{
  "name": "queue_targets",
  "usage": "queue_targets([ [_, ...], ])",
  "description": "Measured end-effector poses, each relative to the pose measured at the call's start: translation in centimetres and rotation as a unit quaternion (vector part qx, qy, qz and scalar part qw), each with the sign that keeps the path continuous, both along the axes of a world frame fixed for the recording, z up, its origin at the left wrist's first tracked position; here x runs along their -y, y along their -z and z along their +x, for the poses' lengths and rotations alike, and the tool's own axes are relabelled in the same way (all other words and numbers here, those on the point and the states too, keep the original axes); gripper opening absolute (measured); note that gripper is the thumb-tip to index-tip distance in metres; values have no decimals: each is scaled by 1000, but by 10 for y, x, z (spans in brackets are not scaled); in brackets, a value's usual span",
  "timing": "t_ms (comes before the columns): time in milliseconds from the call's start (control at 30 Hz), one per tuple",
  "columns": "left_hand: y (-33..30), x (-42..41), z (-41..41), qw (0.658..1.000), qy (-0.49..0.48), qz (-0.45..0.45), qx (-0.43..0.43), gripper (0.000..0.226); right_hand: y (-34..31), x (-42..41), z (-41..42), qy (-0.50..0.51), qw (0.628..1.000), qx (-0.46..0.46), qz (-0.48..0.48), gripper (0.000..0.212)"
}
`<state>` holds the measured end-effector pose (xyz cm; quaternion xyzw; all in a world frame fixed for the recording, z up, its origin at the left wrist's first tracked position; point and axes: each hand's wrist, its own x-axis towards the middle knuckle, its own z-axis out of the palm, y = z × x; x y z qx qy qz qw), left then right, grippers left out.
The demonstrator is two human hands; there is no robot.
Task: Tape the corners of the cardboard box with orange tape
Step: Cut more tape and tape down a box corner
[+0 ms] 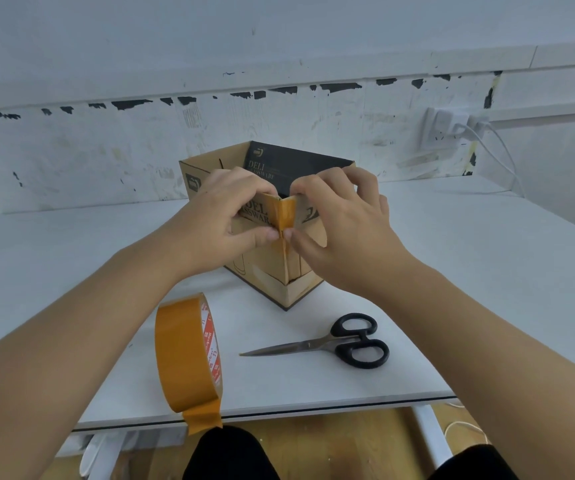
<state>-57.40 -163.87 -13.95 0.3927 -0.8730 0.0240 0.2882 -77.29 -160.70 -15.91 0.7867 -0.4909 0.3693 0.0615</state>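
Both forearms reach forward, converging. Left hand (pixel 225 216) and right hand (pixel 339 223) face each other, fingers curled over the top, thumbs pointing inward with thumb tips almost touching. Wrists level, sleeves bare.

The cardboard box (pixel 272 268) shows "DELI" on its black inner flap. The print on the tape roll (pixel 189 355) is too small to read.

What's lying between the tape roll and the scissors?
Nothing: in the head view, only bare table separates the tape roll from the scissors.
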Motion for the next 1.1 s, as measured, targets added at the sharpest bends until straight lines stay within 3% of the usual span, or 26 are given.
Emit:
queue_targets([
  [667,3,1,-2,1000,-9,-10,5,43,4,-1,3,34,999,-25,-14,51],
  [867,-1,-9,-1,1000,4,8,-1,43,0,-8,-3,-15,1000,-22,-5,52],
  [1033,-2,-11,10,1000,-1,-4,-7,59,2,-9,-18,-29,998,-53,10,85],
  [1100,1,-12,18,998,-38,-27,-46,61,6,-7,-24,-17,998,-51,20,95],
])
